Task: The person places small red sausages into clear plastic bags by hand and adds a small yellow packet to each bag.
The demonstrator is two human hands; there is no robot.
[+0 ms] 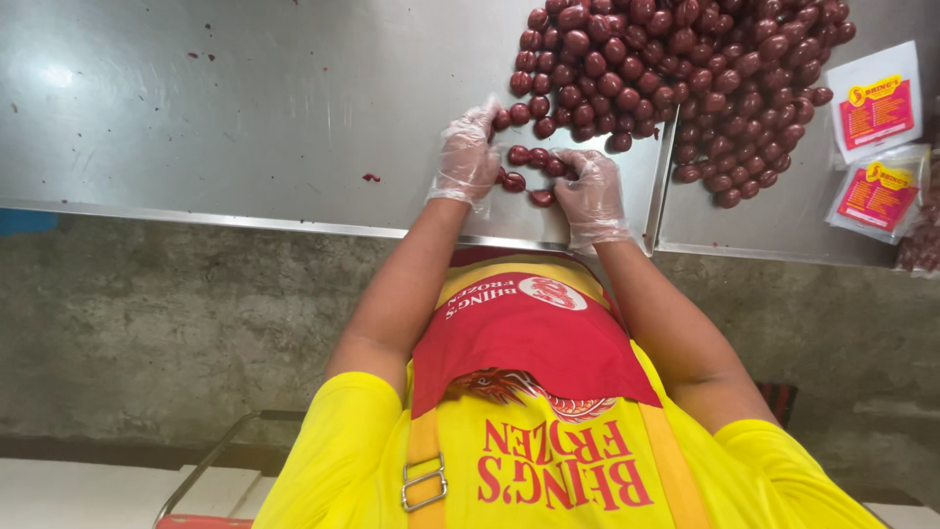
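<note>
Just beside the big pile (pixel 676 69) on the desk (pixel 245 98), our left hand (pixel 468 157) and right hand (pixel 590 191) loosely cup a small batch of red balls (pixel 529 157), apparently keeping it apart; whether they grip any, we cannot tell.

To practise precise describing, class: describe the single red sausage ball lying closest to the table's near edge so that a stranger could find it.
On the steel table, below the big heap of dark red sausage balls, a few loose ones lie between the gloved left hand and right hand. The lone ball is the lowest of these, nearest the table's front edge, just left of the right hand.
</note>
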